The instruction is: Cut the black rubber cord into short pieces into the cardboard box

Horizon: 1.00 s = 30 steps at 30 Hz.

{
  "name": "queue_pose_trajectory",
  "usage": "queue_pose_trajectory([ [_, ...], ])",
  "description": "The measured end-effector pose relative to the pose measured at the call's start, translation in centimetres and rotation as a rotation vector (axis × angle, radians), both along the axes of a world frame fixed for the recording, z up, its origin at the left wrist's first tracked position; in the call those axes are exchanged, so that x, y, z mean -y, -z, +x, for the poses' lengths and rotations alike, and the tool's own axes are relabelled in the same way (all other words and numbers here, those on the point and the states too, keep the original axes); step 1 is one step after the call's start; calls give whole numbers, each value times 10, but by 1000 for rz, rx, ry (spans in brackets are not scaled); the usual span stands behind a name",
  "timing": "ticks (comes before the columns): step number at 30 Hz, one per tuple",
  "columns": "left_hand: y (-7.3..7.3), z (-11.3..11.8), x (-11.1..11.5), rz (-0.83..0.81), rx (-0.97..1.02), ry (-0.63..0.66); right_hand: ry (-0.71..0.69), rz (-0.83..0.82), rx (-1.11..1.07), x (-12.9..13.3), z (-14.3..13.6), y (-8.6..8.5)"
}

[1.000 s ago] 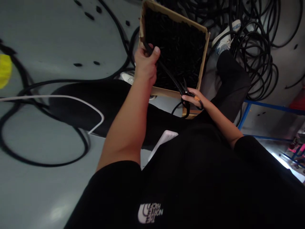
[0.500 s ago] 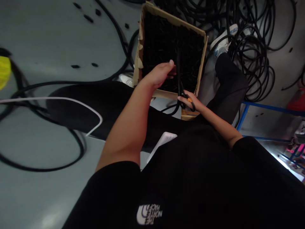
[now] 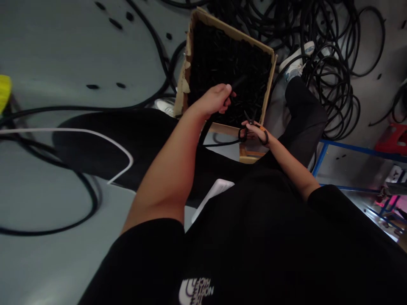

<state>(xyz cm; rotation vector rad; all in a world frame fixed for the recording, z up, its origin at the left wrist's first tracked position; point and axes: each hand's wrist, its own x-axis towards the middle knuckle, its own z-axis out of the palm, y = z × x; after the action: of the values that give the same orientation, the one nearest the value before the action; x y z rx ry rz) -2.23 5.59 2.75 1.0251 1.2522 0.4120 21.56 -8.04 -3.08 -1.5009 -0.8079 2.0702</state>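
One black cable point(image 3: 239, 81) had come away from the scissors point(image 3: 251, 121), leaving the parted blades clear; over the cardboard box point(image 3: 182, 91), the left hand point(image 3: 218, 99) had curled its fingers around that cable, while the right hand point(image 3: 257, 130) gripped the scissors' handles beside the box's near edge.

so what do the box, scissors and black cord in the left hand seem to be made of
Box: matt cardboard, by its tan colour and ragged edge. Scissors: probably metal blades, dark and slim, with plastic-looking handles in black and orange. Black cord in the left hand: likely rubber or soft plastic, dull and bending smoothly; its core can't be told.
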Motion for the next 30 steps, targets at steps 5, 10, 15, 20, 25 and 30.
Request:
queue_pose_trajectory([
  [5, 0, 5, 3, 114, -150, 253, 95, 8, 106, -19, 8, -7],
  [10, -13, 9, 5, 235, -285, 317, -67, 312, 241, -46, 17, -2],
  [15, -16, 11, 7, 181, -335, 417, -169, 391, 248, -67, 11, -3],
  [20, -1, 6, 4, 211, -318, 448, -167, 270, 246, -75, -6, -2],
  [25, 17, 2, 1, 172, -532, 488, -184, 158, 382, -70, -21, 3],
  [30, 21, 0, 6, 196, -493, 396, -150, 116, 409, -56, -27, 10],
])
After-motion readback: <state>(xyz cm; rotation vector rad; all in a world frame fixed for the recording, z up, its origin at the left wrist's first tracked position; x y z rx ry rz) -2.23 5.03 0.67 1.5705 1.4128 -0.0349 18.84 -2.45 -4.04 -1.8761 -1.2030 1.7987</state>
